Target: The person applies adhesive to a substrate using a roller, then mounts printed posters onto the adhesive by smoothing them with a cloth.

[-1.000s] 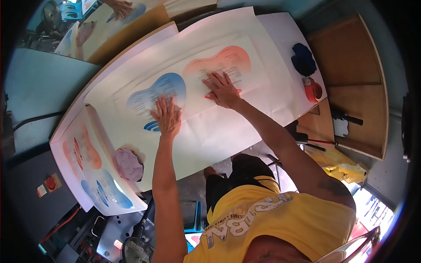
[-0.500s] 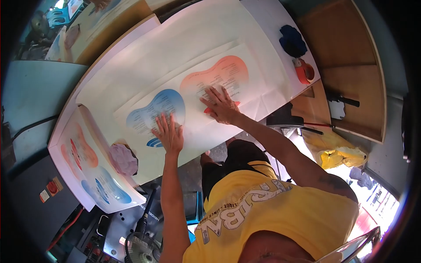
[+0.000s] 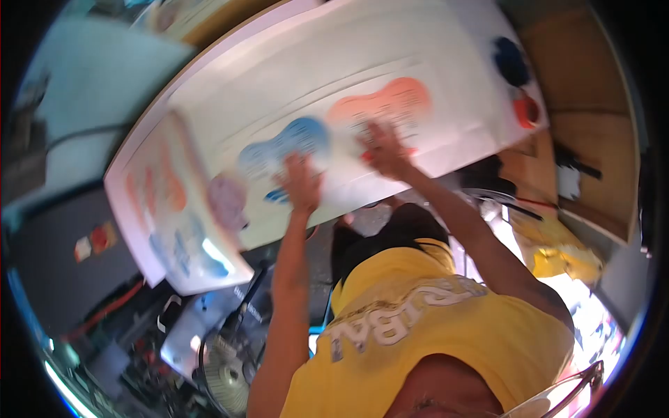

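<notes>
A large white sheet printed with a blue shape (image 3: 306, 134) and a coral-red shape (image 3: 404, 96) lies on the table (image 3: 268, 66). My left hand (image 3: 301, 184) rests on the sheet over the lower edge of the blue shape, fingers apart, slightly blurred. Over the lower part of the red shape is my right hand (image 3: 387, 155), its fingers spread and nothing held in them. A crumpled pale pinkish cloth or paper (image 3: 228, 200) sits left of my left hand. Farther left lies another printed sheet (image 3: 167, 202) with red and blue shapes, curling at its edge.
At the table's right end are a dark blue cloth (image 3: 511, 61) and a red roll or container (image 3: 526, 110). A fan (image 3: 226, 376) stands below the table on the left. Wooden panels (image 3: 592, 76) and a yellow bag (image 3: 568, 263) are on the right.
The view has shifted, so the table and both hands appear farther right, and the picture is more blurred. Both hands remain over the same two printed shapes.
</notes>
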Demonstrator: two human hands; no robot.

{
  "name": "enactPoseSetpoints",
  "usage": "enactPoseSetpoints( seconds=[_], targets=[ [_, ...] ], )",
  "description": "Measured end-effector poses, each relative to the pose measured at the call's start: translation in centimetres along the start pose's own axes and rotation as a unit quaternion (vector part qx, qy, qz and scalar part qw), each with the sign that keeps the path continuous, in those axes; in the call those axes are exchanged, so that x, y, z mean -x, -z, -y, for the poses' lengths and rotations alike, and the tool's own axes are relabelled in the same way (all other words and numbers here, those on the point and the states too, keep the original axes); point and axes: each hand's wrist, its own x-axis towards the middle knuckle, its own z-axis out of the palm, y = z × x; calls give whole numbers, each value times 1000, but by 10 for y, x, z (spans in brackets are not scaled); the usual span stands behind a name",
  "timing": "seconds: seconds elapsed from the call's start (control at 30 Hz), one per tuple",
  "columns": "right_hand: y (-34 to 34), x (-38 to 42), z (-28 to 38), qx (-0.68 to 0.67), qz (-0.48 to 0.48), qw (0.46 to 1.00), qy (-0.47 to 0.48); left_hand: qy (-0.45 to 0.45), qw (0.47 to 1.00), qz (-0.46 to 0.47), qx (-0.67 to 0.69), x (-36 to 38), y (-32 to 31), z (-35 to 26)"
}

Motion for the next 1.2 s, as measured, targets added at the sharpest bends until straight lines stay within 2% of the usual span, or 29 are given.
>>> enactPoseSetpoints(
  seconds=[0.03, 0.07, 0.1, 0.13, 0.17, 0.23, 0.3, 0.33, 0.37, 0.4, 0.43, 0.5, 0.53, 0.57, 0.6, 0.63, 0.67, 0.7, 0.73, 0.77, 0.8, 0.83, 0.9, 0.97, 1.1, 1.17, 1.2],
  targets=[
    [9, -4, 3, 18, 26, 999, -7, 12, 1000, 4, 14, -3, 3, -2],
    [-1, -6, -1, -11, -4, 1000, -16, 2, 1000, -22, 5, -4, 2, -1],
    [1, -7, 6, 14, -74, 997, -7, 13, 1000, -9, -6, -2, 7, -4],
    [14, -13, 25, 79, -43, 995, -47, 13, 1000, -11, -5, -2, 11, -5],
    [15, -27, 41, 66, -109, 991, -38, 12, 1000, -13, 0, -3, 13, -5],
    [17, -69, 101, -47, -119, 990, -56, 11, 998, -25, 58, 2, 15, 0],
    [-12, -119, 180, -115, -86, 989, -17, 15, 997, 70, -41, 7, 28, 0],
    [6, -140, 245, -138, -26, 990, -35, -5, 997, 11, 82, 14, 20, 7],
    [-11, -160, 283, -169, -88, 978, 79, -38, 978, -42, 201, 20, 18, 13],
    [-21, -179, 327, -168, -2, 982, 82, -31, 988, -15, 153, 23, 29, 15],
    [-17, -195, 365, -225, 94, 967, 73, -29, 993, 14, 109, 26, 34, 16],
    [-60, -210, 394, -107, 68, 964, 234, -39, 994, 13, 104, 28, 29, 20],
    [-106, -218, 403, -98, 6, 973, 209, -41, 990, 9, 132, 29, 28, 21],
    [-151, -226, 412, -92, -53, 978, 181, -35, 989, 13, 143, 28, 24, 21],
    [-150, -229, 401, -173, -4, 961, 216, -28, 991, 32, 126, 25, 29, 19],
    [-154, -234, 395, -154, 27, 967, 202, -33, 994, 22, 101, 27, 26, 19],
    [-126, -234, 390, -146, -37, 976, 158, -49, 992, -11, 115, 28, 18, 25],
    [-96, -234, 384, -141, -99, 979, 111, -41, 994, 16, 99, 26, 12, 27],
    [-69, -237, 375, -189, -26, 977, 96, -33, 996, 33, 71, 24, 18, 26],
    [-38, -230, 369, -162, -51, 976, 133, -33, 996, 36, 77, 23, 32, 25],
    [-52, -225, 366, -93, -39, 975, 196, -31, 996, 33, 73, 26, 30, 27],
    [-84, -213, 366, -59, -61, 972, 220, -36, 997, 24, 67, 22, 26, 29],
    [-98, -205, 364, -36, -52, 959, 275, -36, 997, 58, 25, 20, 34, 23],
    [-102, -214, 360, -56, 19, 942, 332, -35, 997, 50, 36, 20, 32, 24],
    [-66, -220, 359, -244, -22, 943, 226, -37, 996, 70, 36, 12, 48, 15],
    [-16, -212, 343, -283, -112, 938, 168, -23, 994, 89, 54, 4, 57, 6],
    [20, -196, 312, -269, -193, 933, 141, -11, 993, 94, 65, -1, 58, 2]
  ],
)
